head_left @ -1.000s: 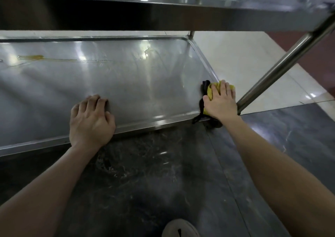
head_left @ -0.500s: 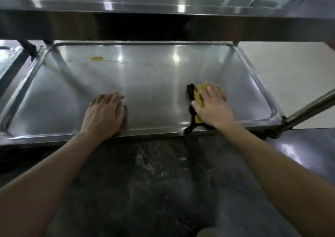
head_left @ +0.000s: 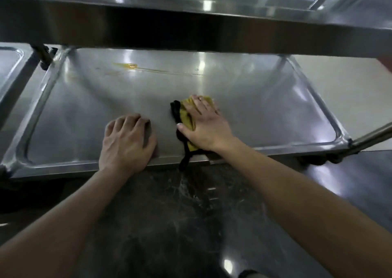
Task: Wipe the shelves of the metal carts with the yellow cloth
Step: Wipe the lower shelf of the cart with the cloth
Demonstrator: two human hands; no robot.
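My right hand (head_left: 206,129) lies flat on the yellow cloth (head_left: 186,116). Its fingers (head_left: 199,105) are stretched out nearly straight and slightly spread, pressing the cloth down onto the lower shelf (head_left: 95,99) of the metal cart. They are not curled round it. My thumb sticks out to the left along the cloth's near side. The cloth is bunched under my palm, in the middle of the shelf towards its front rim. It has a black edge (head_left: 175,110) showing on its left, and a black strap (head_left: 185,158) trails over the rim towards the floor (head_left: 169,224).

My left hand (head_left: 127,144) rests on the same shelf just to the left of the cloth, apart from it. The fingers (head_left: 131,121) are loosely bent with their tips down on the metal, and the heel of the hand sits at the front rim. It grasps nothing.

Further back on the shelf, a yellowish smear (head_left: 129,65) runs along the steel. The upper shelf (head_left: 191,29) crosses above both hands. At the far left is the corner of another metal tray (head_left: 8,65). A slanted post (head_left: 373,135) meets the shelf's right front corner.
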